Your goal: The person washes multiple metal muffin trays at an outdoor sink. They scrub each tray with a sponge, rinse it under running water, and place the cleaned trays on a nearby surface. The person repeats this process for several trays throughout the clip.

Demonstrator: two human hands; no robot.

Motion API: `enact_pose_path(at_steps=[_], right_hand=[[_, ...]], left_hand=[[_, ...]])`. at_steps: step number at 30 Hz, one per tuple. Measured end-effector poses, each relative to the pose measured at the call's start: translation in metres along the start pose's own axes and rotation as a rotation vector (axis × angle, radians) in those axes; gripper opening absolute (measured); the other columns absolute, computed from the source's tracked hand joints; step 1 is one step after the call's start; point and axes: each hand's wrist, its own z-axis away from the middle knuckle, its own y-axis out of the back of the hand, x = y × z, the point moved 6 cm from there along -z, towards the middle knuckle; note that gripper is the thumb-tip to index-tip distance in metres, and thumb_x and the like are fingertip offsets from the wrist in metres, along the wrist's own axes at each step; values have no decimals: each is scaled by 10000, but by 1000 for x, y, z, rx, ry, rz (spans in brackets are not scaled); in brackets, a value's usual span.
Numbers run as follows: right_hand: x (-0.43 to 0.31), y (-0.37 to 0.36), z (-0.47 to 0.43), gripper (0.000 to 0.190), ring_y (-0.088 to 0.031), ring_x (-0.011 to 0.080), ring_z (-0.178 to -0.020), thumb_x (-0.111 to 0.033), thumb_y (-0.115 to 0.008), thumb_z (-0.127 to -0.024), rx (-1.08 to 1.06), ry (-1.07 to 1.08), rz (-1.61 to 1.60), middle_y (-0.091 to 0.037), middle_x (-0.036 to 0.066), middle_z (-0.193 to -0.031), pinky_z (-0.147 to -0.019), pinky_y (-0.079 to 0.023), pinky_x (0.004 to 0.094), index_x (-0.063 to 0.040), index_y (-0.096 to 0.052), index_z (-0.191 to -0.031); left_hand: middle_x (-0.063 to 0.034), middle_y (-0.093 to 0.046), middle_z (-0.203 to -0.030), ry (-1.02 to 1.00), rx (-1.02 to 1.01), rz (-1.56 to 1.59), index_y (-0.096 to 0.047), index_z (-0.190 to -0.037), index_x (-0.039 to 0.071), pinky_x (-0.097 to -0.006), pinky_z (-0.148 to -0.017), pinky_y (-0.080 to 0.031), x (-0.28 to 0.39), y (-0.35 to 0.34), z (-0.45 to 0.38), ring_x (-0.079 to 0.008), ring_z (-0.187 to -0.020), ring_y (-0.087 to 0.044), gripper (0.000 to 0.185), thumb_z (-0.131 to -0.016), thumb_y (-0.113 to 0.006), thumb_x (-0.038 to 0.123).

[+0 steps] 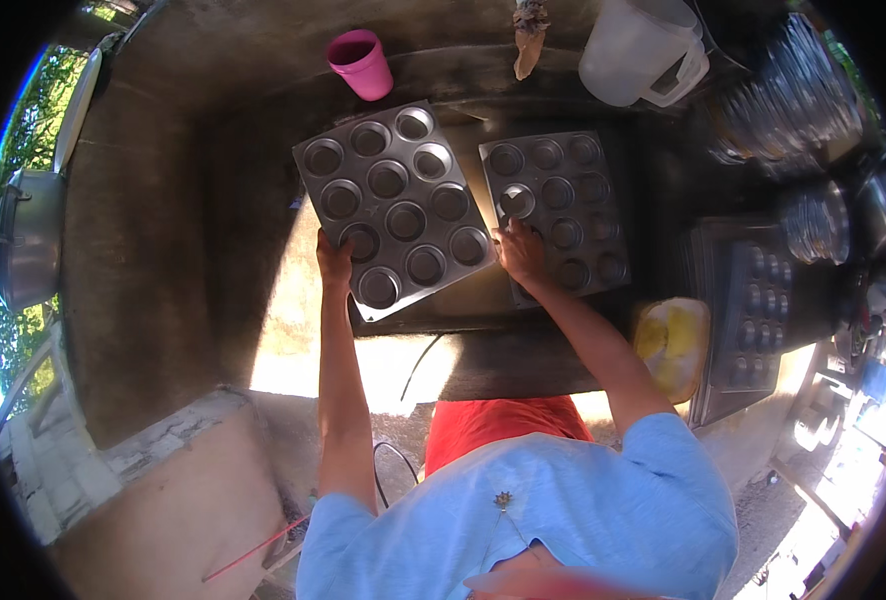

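My left hand [335, 259] grips the left edge of a metal muffin pan [407, 196], its thumb over the rim beside a cup. The pan's round cups face up and look bare, and it is turned at an angle. At its right edge is my right hand [519, 251], fingers curled. Whether those fingers hold the pan's rim or something small is unclear. Just beyond that hand, a second muffin pan [555, 184] lies on the dark work surface, partly covered by the hand and forearm. A bright patch shows in one of its cups.
A pink plastic cup [362, 66] and a translucent pitcher [626, 56] stand at the back. On the right are a tray with yellow contents [668, 349], stacked muffin pans [758, 322] and stacked metal pans [795, 97]. A lidded metal pot [31, 236] sits far left.
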Motion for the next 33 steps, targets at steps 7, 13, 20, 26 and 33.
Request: enact_pose_path(at_steps=[7,13,20,26,33], right_hand=[[40,-11,-31,156,-566,261,-766,-167,-636,-690,-116,-82,100,-513,84,-908,-627,-477,403,-96,-601,-824],[44,18,-70,384,-529,294,-796,-228,-715,-654,268,-216,-193,-507,100,-941,-707,-457,400,-93,-518,-954],[-1,-48,-46,285,-493,316,-902,-125,-631,-729,274,-32,-29,-481,130,-964,-824,-396,423,-76,-523,-989],[31,-71,-71,249,-489,340,-920,-34,-577,-751,221,-59,-349,-481,156,-978,-783,-421,409,-45,-507,-990],[9,-68,-141,155,-500,334,-887,-72,-567,-762,178,-172,72,-504,136,-951,-765,-420,416,-46,-525,-909]], left_hand=[[-163,-467,-1229,-12,-36,-312,-399,-1219,19,-352,-928,-377,-62,-2,0,-264,-1138,-455,560,-718,-641,86],[-200,-522,-1138,9,-101,-597,-398,-1207,21,-349,-843,-445,-93,-37,-6,-317,-1021,-538,560,-738,-667,166],[-161,-490,-1175,94,108,-861,-325,-1289,89,-420,-874,-418,-106,-59,17,-340,-1095,-475,658,-762,-636,328],[-113,-318,-1346,-514,67,-1229,-344,-1303,159,-572,-997,-170,-51,-123,30,-351,-1272,-246,698,-718,-648,387],[-170,-202,-1391,-330,-115,-1194,-272,-1323,277,-689,-949,-84,-54,-153,22,-345,-1220,-303,844,-623,-669,534]])
